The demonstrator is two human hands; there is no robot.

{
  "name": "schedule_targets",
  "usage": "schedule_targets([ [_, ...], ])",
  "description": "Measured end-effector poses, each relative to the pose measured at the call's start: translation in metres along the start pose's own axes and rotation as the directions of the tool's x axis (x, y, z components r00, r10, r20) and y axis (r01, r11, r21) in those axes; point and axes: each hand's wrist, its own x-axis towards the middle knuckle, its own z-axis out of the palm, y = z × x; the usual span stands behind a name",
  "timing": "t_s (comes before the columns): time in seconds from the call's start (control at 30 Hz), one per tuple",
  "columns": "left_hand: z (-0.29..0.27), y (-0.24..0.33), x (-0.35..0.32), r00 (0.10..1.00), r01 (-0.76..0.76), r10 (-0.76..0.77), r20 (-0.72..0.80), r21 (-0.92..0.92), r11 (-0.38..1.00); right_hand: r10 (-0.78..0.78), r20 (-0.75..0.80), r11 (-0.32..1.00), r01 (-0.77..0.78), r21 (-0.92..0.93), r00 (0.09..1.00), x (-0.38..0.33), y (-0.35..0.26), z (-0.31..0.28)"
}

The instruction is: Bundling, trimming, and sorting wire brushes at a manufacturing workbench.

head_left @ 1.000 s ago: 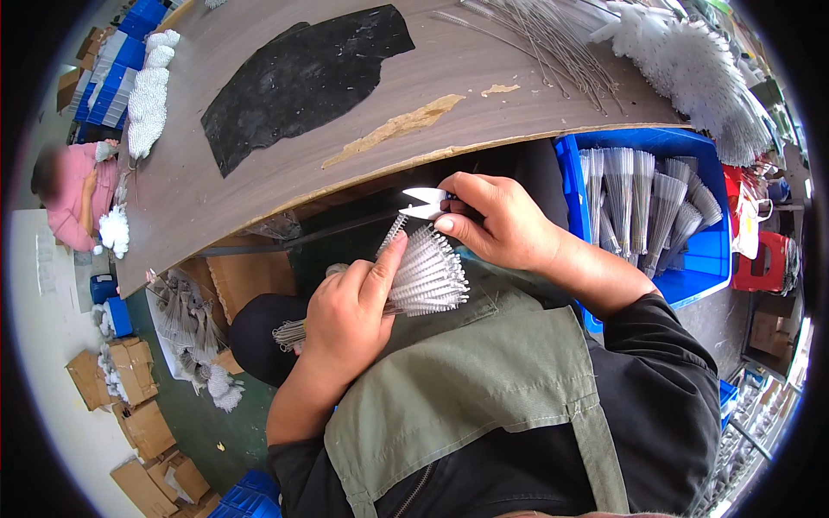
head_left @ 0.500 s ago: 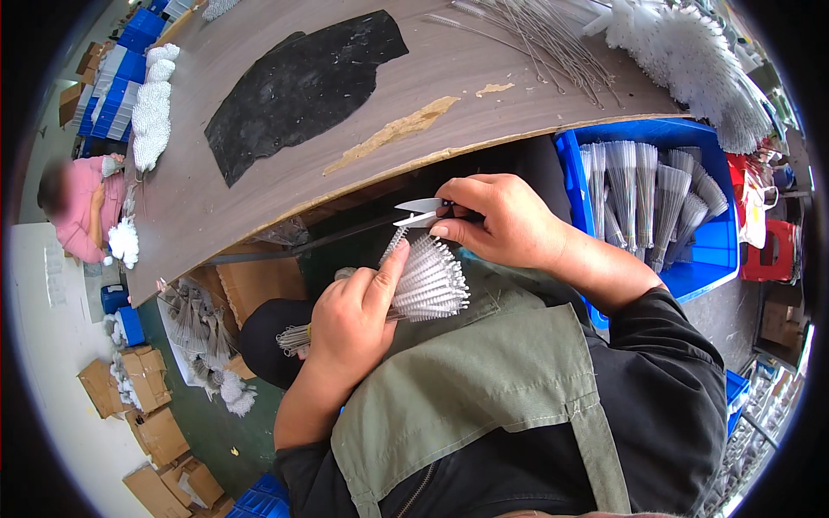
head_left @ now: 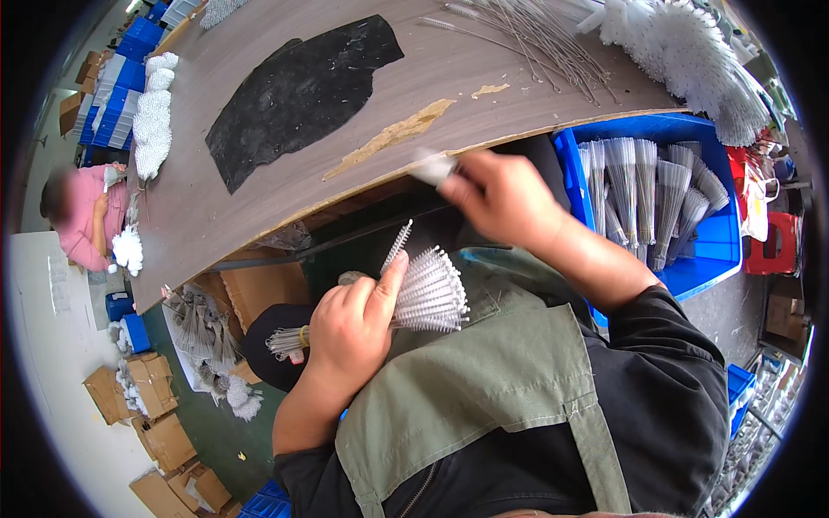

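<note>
My left hand (head_left: pixel 356 324) is closed around a bundle of small wire brushes (head_left: pixel 432 291) above my lap. Their white bristle ends fan out to the right, and the bare wire ends (head_left: pixel 287 342), banded in yellow, stick out at the left. One brush (head_left: pixel 398 245) stands apart from the rest, held up beside my index finger. My right hand (head_left: pixel 501 194), smeared by motion, grips a pair of scissors (head_left: pixel 434 167) near the table edge. The scissor blades are too blurred to show whether they are spread.
The brown table (head_left: pixel 294 194) carries a black sheet (head_left: pixel 302 91), loose wire brushes (head_left: pixel 553 47) and a pile of white brushes (head_left: pixel 682 60). A blue bin (head_left: pixel 704 274) with bundled brushes stands at the right. At far left is a person in pink (head_left: pixel 86 216); cardboard boxes (head_left: pixel 164 436) lie below.
My right hand has moved the scissors up and away from the single brush, toward the table edge. My left hand keeps the bundle in nearly the same place.
</note>
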Motion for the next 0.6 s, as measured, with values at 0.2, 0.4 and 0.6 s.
schedule_targets([
  [0.2, -0.007, 0.003, -0.002, 0.990, 0.137, -0.127, 0.062, -0.197, 0.971, -0.064, 0.109, 0.969, 0.036, 0.245, 0.992, 0.007, -0.005, -0.019],
  [0.4, -0.007, 0.005, 0.000, 0.989, 0.134, -0.123, 0.077, -0.161, 0.978, -0.165, 0.252, 0.957, 0.093, 0.275, 0.954, -0.003, -0.018, -0.014],
  [0.6, -0.009, 0.006, 0.001, 0.987, 0.141, -0.127, 0.097, -0.148, 0.979, -0.162, 0.294, 0.974, 0.105, 0.203, 0.942, -0.004, -0.020, -0.012],
])
